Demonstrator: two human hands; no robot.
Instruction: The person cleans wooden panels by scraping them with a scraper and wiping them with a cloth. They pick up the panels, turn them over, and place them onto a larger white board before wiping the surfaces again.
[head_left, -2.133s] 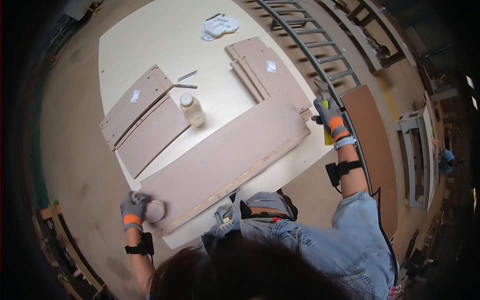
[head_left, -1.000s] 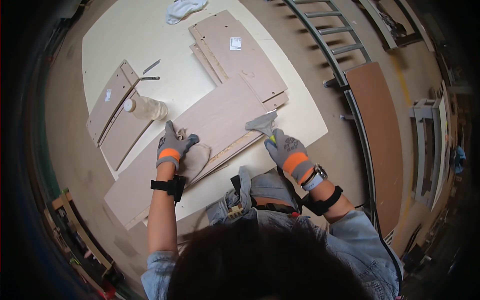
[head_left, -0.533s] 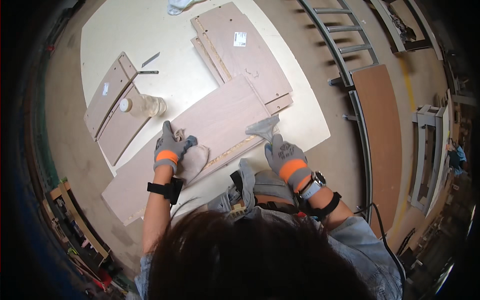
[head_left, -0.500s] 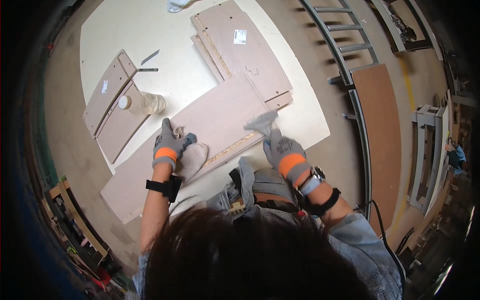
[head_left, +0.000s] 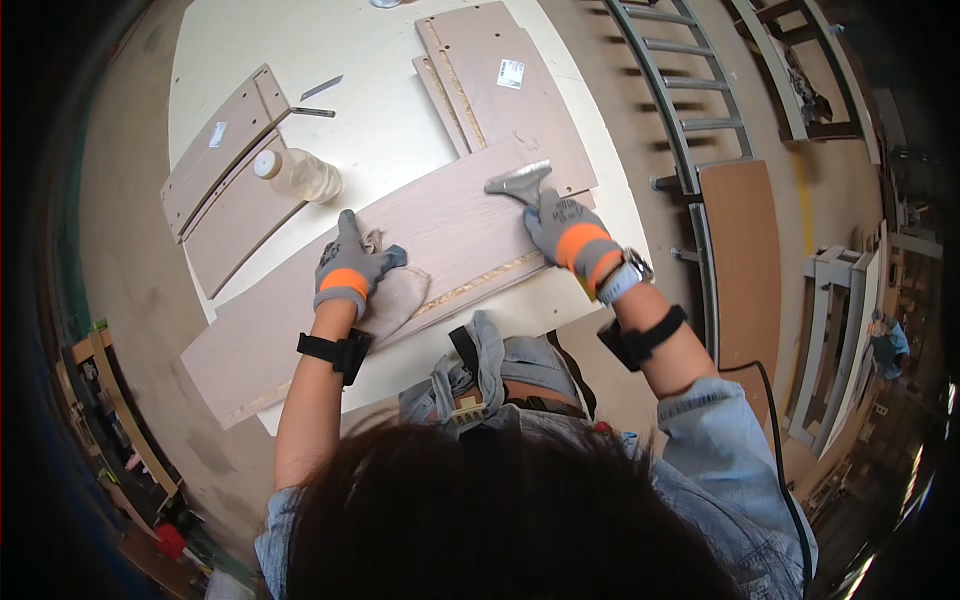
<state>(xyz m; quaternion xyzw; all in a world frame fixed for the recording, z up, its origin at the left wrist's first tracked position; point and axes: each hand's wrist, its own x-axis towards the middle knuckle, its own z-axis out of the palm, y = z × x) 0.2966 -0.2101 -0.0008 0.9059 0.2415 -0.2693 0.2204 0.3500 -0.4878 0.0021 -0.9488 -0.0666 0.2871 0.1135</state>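
My right hand (head_left: 567, 228), in a grey glove with an orange band, is closed round the handle of a scraper (head_left: 520, 181). The wide metal blade lies at the upper face of a long pinkish wood panel (head_left: 450, 215). My left hand (head_left: 347, 265), gloved alike, rests on the same panel with a pale rag (head_left: 397, 302) bunched in its grip; thumb and index finger stick out, and the other fingers are partly hidden. Along the panel's near edge runs a groove of rough chipboard (head_left: 480, 284).
The panel lies on a cream table (head_left: 385, 110). Beyond it are stacked panels (head_left: 495, 90), a capped clear bottle (head_left: 300, 176), smaller curved panels (head_left: 225, 180), a blade (head_left: 322, 86) and a thin dark tool (head_left: 313, 112). A metal roller rack (head_left: 690, 85) stands at right.
My right hand has moved the scraper up and away from the panel's near edge, onto its face. My left hand stays on the rag. The whole view has shifted slightly.
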